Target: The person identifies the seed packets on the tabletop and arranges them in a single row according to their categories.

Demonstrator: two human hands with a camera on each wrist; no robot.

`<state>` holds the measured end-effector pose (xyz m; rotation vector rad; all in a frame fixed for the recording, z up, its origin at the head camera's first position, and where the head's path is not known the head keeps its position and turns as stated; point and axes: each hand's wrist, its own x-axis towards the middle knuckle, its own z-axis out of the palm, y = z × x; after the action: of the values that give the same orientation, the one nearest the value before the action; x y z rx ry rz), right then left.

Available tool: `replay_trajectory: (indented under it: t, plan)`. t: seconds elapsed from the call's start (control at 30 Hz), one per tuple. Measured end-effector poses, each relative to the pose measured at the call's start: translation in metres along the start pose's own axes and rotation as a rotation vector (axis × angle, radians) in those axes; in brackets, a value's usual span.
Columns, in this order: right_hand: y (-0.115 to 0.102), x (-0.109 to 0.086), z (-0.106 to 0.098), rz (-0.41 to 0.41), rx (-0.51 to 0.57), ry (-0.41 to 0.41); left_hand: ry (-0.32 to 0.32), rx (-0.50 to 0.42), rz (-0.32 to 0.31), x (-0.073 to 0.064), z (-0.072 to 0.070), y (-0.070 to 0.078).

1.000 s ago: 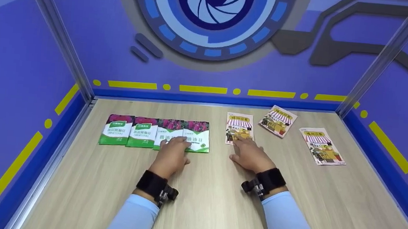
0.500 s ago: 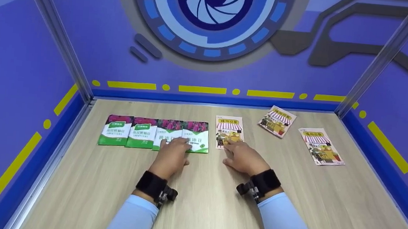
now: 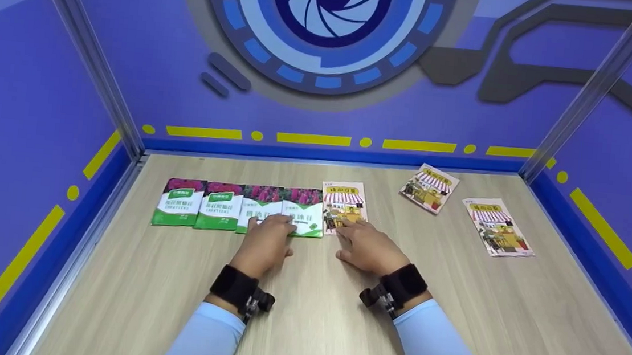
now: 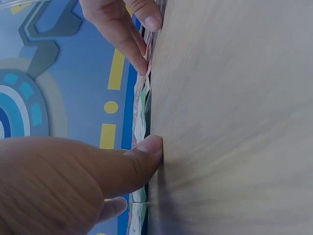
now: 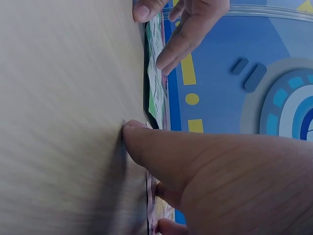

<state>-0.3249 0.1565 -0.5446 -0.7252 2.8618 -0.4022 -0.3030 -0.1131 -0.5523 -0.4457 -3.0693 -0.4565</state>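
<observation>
A row of several green-and-white flower seed packets (image 3: 178, 202) lies flat on the table, edges overlapping. My left hand (image 3: 265, 244) rests its fingertips on the two right-hand packets of that row, fingers fairly straight. My right hand (image 3: 372, 248) presses its fingertips on the lower part of a pink packet (image 3: 345, 194) printed with a striped awning. This packet lies right against the row's right end. In the left wrist view, the left thumb (image 4: 146, 152) touches the tabletop in front of the packets. The right thumb (image 5: 134, 132) does likewise in the right wrist view.
Two more pink packets lie to the right: a tilted one (image 3: 430, 188) near the back edge and another (image 3: 498, 228) farther right. Blue-purple panels (image 3: 321, 121) wall in the wooden table (image 3: 326, 327) at the back and both sides.
My right hand has slid the pink packet leftward across the table, closing the gap to the green-and-white row. My left hand has stayed in place on the row.
</observation>
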Motion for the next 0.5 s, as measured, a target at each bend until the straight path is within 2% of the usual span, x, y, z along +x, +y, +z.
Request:
replay_trajectory:
  t: [0.5]
  plan:
    - [-0.0049,-0.0029,-0.0038,0.012,0.005,0.004,-0.011,-0.006,-0.009,-0.0018,-0.0015,-0.0004]
